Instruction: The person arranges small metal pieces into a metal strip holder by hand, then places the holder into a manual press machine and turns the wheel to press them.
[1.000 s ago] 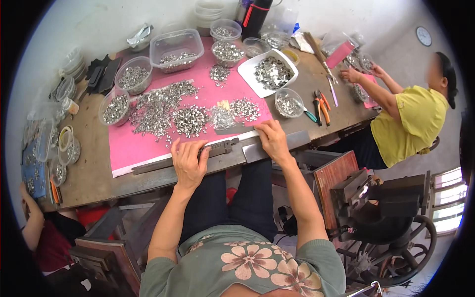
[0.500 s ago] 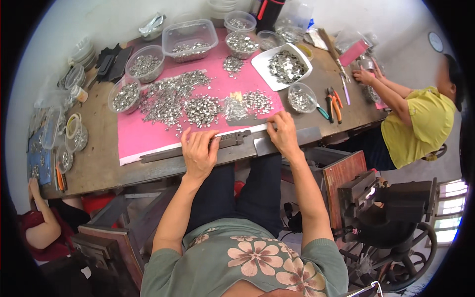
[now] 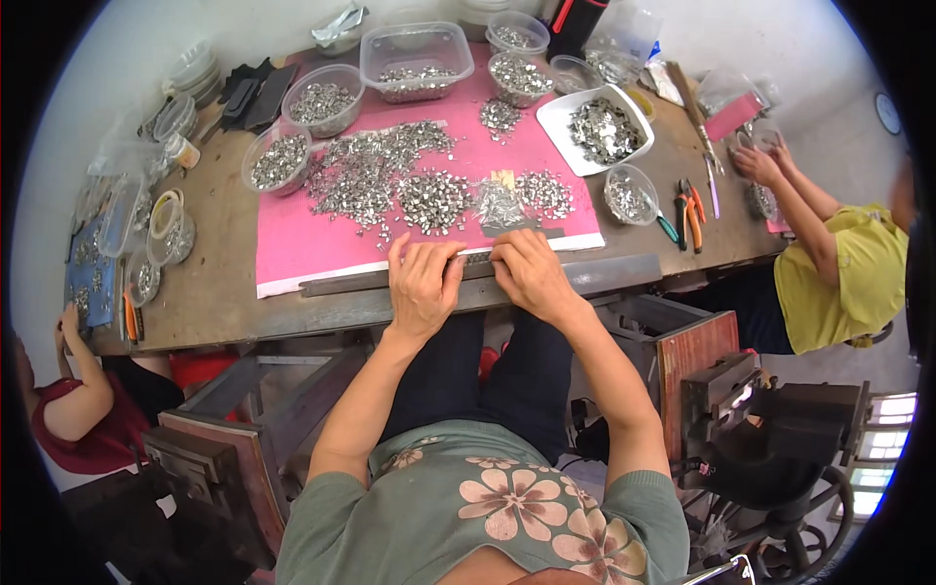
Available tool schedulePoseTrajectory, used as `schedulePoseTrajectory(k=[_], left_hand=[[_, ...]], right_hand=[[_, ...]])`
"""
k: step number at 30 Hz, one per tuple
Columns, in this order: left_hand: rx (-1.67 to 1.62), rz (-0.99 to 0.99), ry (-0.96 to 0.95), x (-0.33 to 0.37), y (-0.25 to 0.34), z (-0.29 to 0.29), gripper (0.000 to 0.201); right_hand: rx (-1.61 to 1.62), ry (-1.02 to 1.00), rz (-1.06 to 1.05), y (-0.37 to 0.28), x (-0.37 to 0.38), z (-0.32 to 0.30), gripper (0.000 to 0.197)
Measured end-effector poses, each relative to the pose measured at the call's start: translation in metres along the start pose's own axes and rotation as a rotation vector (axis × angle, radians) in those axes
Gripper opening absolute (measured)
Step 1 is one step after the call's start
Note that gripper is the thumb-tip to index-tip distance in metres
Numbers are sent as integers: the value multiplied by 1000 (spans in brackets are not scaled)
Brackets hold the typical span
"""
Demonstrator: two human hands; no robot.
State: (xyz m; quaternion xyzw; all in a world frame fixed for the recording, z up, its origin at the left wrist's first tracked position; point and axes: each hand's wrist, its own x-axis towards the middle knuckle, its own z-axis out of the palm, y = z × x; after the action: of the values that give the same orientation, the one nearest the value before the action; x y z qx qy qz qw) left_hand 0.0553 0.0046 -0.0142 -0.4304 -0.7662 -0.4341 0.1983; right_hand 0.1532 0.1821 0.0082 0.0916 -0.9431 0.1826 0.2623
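A long dark metal bar (image 3: 353, 282) lies along the near edge of the table, with a toothed or perforated section (image 3: 477, 261) between my hands. My left hand (image 3: 425, 285) is closed over the bar, fingers bent on its far side and thumb on the near side. Close beside it, my right hand (image 3: 536, 278) is closed over the bar too, its fingertips near the toothed section. To the right extends a flat grey metal plate (image 3: 612, 272). Just beyond my hands, piles of small shiny metal pieces (image 3: 434, 203) lie on a pink sheet (image 3: 285, 255).
Clear plastic tubs (image 3: 322, 101) of metal pieces and a white tray (image 3: 558, 146) stand behind. Pliers (image 3: 690, 214) lie at the right. A co-worker in a yellow shirt (image 3: 846, 278) sits right, another in dark red (image 3: 83, 419) left. Open drawers (image 3: 697, 361) flank my legs.
My right hand has moved left along the bar, close to my left hand. Its fingers now cover part of the bar that showed before. The whole view has shifted slightly.
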Motion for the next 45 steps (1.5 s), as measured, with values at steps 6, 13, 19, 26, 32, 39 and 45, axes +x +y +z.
schedulePoseTrajectory(k=[6, 13, 19, 26, 32, 39, 45], left_hand=[[-3, -2, -13, -2, -1, 0, 16], [-119, -84, -104, 4, -2, -17, 20], [63, -88, -266, 7, -25, -33, 37], [161, -62, -527, 4, -36, -50, 52], [99, -152, -565, 2, -45, -65, 50], [65, -135, -185, 8, -57, -58, 13], [144, -114, -165, 22, -58, -40, 12]], right_hand=[[-138, -107, -93, 1, -3, -3, 18], [-205, -20, -130, -2, -30, -4, 37], [-112, 44, -31, 1, -39, 3, 40], [-149, 31, -39, -4, -35, 6, 42], [-159, 38, -48, -3, -35, 6, 41], [58, 151, 99, 3, 3, 10, 16], [36, 50, 257, 2, 37, 37, 11]])
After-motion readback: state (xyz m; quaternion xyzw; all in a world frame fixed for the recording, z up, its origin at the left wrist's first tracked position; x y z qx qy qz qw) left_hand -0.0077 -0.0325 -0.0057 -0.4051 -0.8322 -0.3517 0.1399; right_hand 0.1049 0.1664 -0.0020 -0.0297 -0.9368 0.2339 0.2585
